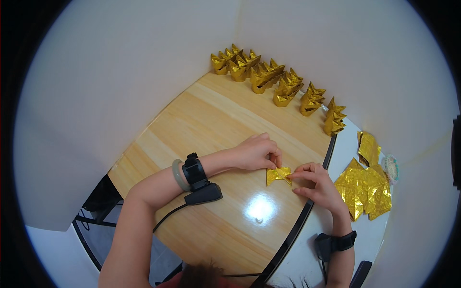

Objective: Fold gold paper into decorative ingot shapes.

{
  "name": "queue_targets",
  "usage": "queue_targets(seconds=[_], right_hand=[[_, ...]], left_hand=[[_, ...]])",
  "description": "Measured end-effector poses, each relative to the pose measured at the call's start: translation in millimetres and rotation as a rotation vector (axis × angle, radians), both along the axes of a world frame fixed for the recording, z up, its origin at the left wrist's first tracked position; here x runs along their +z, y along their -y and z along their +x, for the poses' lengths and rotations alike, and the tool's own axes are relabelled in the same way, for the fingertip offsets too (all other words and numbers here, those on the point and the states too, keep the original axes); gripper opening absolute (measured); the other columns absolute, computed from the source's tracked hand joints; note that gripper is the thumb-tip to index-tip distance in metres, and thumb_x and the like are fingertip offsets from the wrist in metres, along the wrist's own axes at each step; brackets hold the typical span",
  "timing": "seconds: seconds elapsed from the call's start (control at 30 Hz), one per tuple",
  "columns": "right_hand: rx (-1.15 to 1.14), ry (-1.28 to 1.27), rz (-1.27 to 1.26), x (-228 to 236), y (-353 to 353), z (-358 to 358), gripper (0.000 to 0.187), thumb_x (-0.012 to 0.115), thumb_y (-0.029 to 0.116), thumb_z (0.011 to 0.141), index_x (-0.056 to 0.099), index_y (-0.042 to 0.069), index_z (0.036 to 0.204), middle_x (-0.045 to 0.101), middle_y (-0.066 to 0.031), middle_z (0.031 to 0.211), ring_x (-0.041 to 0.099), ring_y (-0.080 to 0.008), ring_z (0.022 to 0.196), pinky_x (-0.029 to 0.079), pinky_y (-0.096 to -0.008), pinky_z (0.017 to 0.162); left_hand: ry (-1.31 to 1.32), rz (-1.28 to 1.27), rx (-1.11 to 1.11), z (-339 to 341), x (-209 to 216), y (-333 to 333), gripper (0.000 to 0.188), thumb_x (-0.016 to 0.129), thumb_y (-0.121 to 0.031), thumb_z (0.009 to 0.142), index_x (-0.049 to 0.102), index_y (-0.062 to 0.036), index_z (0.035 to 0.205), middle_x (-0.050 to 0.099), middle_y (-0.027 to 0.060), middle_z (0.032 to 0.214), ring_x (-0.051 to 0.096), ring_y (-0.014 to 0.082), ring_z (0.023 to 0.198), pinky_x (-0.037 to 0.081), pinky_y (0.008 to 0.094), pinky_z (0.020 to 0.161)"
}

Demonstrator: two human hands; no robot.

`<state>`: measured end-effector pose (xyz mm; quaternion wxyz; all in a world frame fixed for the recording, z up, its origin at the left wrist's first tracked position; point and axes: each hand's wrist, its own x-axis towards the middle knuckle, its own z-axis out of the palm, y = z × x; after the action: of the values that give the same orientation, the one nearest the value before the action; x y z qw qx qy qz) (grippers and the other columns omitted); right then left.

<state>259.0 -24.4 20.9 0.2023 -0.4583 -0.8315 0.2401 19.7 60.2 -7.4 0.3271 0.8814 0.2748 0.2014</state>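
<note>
A small piece of folded gold foil paper lies on the wooden table, with a slanted fold across its face. My left hand reaches in from the left, its thumb and fingers closed on the paper's far edge. At the paper's right side is my right hand, its index fingertip touching the edge while the thumb stays apart from it, nearer me. Part of the paper's far edge is hidden behind my left fingertips.
Rows of folded gold paper ingots line the table's far edge by the wall. To the right, flat gold foil sheets and a small round patterned object lie on a white surface. A cabled black device is strapped to my left wrist.
</note>
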Motion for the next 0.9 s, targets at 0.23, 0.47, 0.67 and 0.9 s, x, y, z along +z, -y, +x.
queue_targets(seconds=[0.23,0.47,0.67,0.9], right_hand=[[-0.067,0.008,0.218,1,4,-38,0.031,0.073,0.015,0.074,0.064,0.007,0.102,0.062,-0.0073,0.100,0.056,-0.0261,0.097,0.046,-0.0361,0.083],[0.007,-0.001,0.275,-5,2,-33,0.023,0.070,0.008,0.075,0.065,0.006,0.098,0.067,-0.0060,0.095,0.060,-0.0251,0.089,0.050,-0.0346,0.077],[0.063,0.047,0.462,-4,3,-26,0.019,0.070,0.002,0.068,0.067,0.006,0.086,0.064,-0.0047,0.092,0.059,-0.0232,0.086,0.051,-0.0332,0.073],[0.082,0.065,0.497,0,3,-27,0.021,0.070,0.002,0.065,0.067,0.007,0.085,0.060,-0.0038,0.085,0.058,-0.0218,0.080,0.049,-0.0333,0.069]], left_hand=[[0.023,-0.038,-0.039,-2,-3,-4,0.015,0.072,-0.015,0.074,0.071,-0.0151,0.089,0.061,-0.0028,0.082,0.047,0.0193,0.089,0.037,0.0321,0.085],[-0.017,-0.081,-0.200,-10,-3,-14,0.022,0.069,-0.013,0.077,0.070,-0.0157,0.098,0.060,0.0000,0.096,0.043,0.0212,0.096,0.030,0.0339,0.095],[-0.053,-0.083,-0.202,-11,0,-12,0.026,0.069,-0.012,0.078,0.070,-0.0167,0.104,0.059,0.0000,0.098,0.042,0.0215,0.098,0.029,0.0340,0.096],[-0.054,-0.077,-0.210,-11,0,-13,0.026,0.069,-0.013,0.078,0.069,-0.0162,0.104,0.059,-0.0002,0.099,0.043,0.0218,0.099,0.030,0.0340,0.097]])
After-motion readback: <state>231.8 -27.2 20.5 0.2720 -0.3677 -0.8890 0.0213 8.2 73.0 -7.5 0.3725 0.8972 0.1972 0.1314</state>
